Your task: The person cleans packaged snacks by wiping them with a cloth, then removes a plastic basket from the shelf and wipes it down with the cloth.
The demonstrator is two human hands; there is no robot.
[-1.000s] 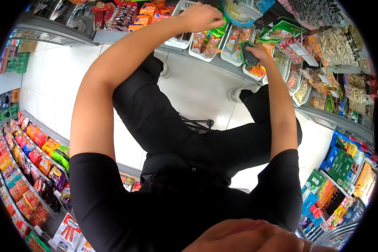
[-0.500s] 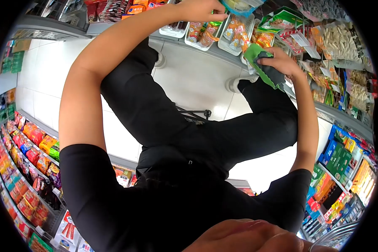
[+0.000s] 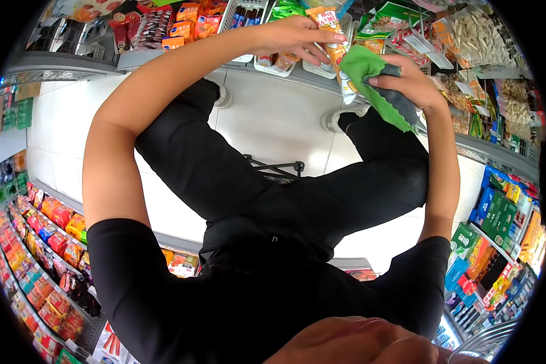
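In the head view, the hands are apart. The right hand [image 3: 409, 85] is clamped on a green-and-grey cloth [image 3: 363, 65], which overlaps the side of an orange-and-white snack packet [image 3: 335, 53] between the hands. The left hand [image 3: 290, 37] lays fingers across this packet; whether they grip it is unclear. Orange packs [image 3: 185, 29] sit left of that hand.
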